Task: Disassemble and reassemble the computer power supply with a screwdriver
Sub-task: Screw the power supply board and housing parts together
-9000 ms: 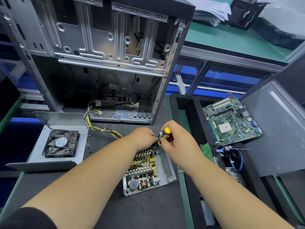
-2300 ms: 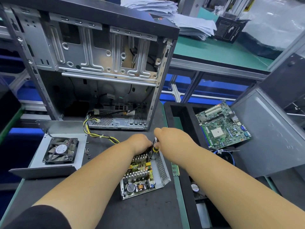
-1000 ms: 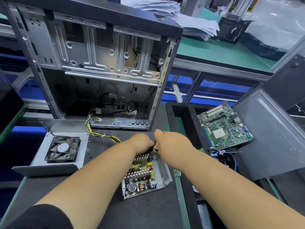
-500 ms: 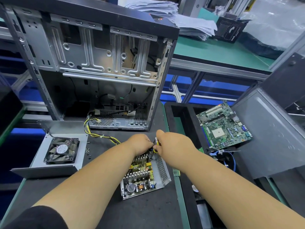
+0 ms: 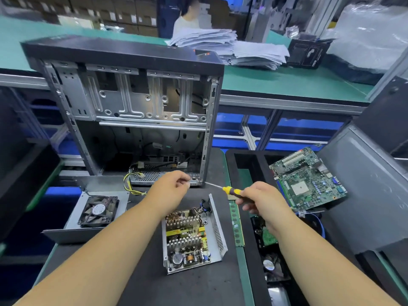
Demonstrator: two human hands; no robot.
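Now both hands are lifted clear of the power supply (image 5: 194,237), which sits open at lower centre of the frame on the dark tabletop (image 5: 198,288), circuit board and heat sinks exposed, perforated side wall standing along its right edge. Right hand (image 5: 260,202) grips the yellow-and-black screwdriver (image 5: 231,192), shaft aimed toward upper left, tip in air and touching nothing. Left hand (image 5: 170,191) hovers at centre, thumb and fingertips pinched together; likely a small screw between them, too small to confirm. Judgement: a screw is just out, and the pinch keeps it from dropping into the board. Fan cover (image 5: 97,212) lies apart at left, fan face up, presumably set aside for refitting. Computer case (image 5: 132,102) stands open behind. Motherboard (image 5: 306,177) rests at right.
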